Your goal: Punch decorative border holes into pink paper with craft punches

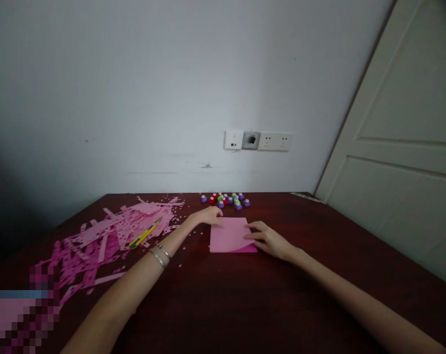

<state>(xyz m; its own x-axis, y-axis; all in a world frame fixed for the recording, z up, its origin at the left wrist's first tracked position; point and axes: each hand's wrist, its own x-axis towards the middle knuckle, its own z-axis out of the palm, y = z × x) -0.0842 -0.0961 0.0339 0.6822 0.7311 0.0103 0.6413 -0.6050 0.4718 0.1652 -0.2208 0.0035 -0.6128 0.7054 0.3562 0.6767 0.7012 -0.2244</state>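
Paper: a light pink square, flat on the table between the two hands; deeper pink shows at its near right corner – a second sheet or the reverse side, I cannot tell.
Left hand: at the far left corner, thumb and fingers parted, probably steadying the sheet from that side; two bracelets circle the wrist.
Right hand: on the right edge, fingers spread, likely keeping that side lined up; whether the lower fingers pinch the paper, I cannot tell. The hands are apart, with the sheet between them.
Scraps: punched pink strips heaped on the left, seemingly kept out of the working spot.
Cutter: yellow, lying on the heap's right side, near the left forearm.
Small pieces: purple, red and green with white tops, clustered beyond the paper – perhaps parked there to stay clear of both arms.
Edges: the wall bounds the table's far side; a door stands beyond its right side.
Room: widest toward the near side and the right; tighter leftward, where the scraps crowd the left forearm.
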